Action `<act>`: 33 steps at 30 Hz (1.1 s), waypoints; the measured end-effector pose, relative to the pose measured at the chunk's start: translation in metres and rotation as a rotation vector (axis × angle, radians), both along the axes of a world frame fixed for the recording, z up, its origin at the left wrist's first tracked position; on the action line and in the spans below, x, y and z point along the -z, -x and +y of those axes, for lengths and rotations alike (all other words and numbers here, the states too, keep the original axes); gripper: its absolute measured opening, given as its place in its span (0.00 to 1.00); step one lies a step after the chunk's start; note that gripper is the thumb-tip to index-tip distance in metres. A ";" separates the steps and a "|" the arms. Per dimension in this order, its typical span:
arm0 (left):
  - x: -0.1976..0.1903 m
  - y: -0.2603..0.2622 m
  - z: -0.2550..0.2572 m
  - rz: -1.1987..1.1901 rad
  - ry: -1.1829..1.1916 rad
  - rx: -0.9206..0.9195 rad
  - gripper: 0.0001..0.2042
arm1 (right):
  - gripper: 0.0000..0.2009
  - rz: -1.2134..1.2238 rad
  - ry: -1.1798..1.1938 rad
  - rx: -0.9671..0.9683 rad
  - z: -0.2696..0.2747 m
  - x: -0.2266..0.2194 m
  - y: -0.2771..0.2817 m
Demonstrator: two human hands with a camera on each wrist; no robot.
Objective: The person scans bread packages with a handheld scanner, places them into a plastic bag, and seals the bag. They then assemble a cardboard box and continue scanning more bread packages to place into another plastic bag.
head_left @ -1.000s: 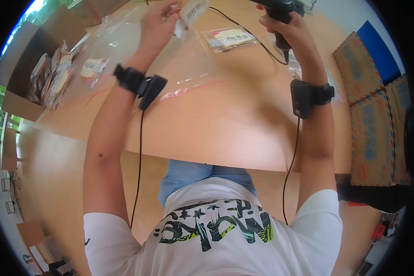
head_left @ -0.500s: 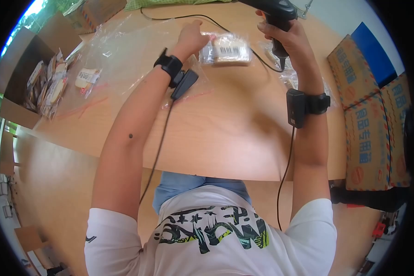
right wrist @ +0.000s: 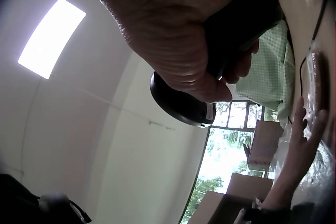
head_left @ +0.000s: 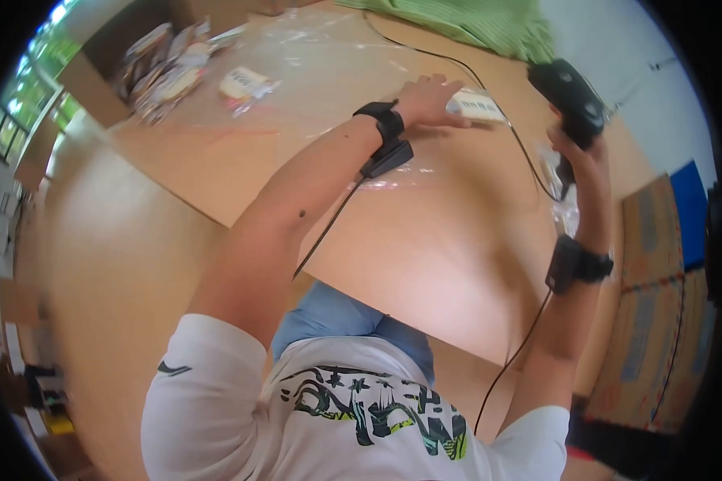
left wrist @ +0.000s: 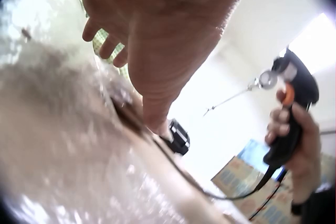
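The left hand (head_left: 431,102), palm down with fingers spread, reaches the left end of a clear-wrapped packet with a white label (head_left: 480,107) on the table. From the right wrist view, the left hand (right wrist: 299,155) has its fingers extended beside the wrapped packet (right wrist: 315,79); whether they touch is unclear. Raised at the right, the right hand (head_left: 583,156) grips the handle of a black handheld scanner (head_left: 573,100). An orange trigger (left wrist: 288,96) shows under a finger in the left wrist view.
Clear plastic bags (head_left: 313,76) cover the table's left part. A loose packet (head_left: 245,84) lies near a box of several packets (head_left: 96,84). A black cable (head_left: 457,62) crosses behind the labelled packet. Green cloth (head_left: 473,24) lies at the back; cartons (head_left: 638,345) stand right.
The left hand held up a packet a second ago; it has since released it, moved right and spread its fingers. The right hand keeps its grip on the scanner. The head view has turned.
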State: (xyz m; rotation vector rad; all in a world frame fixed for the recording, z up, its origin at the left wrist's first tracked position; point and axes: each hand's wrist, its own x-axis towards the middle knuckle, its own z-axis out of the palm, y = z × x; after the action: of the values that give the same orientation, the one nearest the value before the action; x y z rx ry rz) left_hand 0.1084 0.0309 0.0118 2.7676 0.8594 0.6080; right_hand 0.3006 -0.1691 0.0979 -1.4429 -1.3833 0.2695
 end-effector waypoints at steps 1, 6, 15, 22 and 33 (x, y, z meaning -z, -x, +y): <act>-0.006 0.012 0.016 -0.066 0.009 0.000 0.36 | 0.17 0.006 -0.003 -0.024 -0.001 -0.002 0.003; -0.025 0.146 0.130 -0.089 -0.099 -0.240 0.35 | 0.13 0.014 0.039 -0.039 0.001 -0.001 0.009; -0.009 0.329 0.130 0.183 0.114 -0.354 0.35 | 0.10 -0.042 0.239 -0.045 0.010 0.003 0.025; -0.020 0.308 0.106 0.563 -0.167 -0.313 0.35 | 0.11 -0.192 0.233 -0.070 0.017 0.022 0.031; -0.017 0.276 0.106 0.400 -0.106 -0.337 0.23 | 0.11 -0.216 0.279 -0.069 0.016 0.021 0.030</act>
State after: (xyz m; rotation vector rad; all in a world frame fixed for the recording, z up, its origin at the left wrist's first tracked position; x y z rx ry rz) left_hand -0.1679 0.1373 0.0289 2.9101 1.4344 0.1403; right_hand 0.2710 -0.1535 0.0769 -1.6945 -1.6209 0.3710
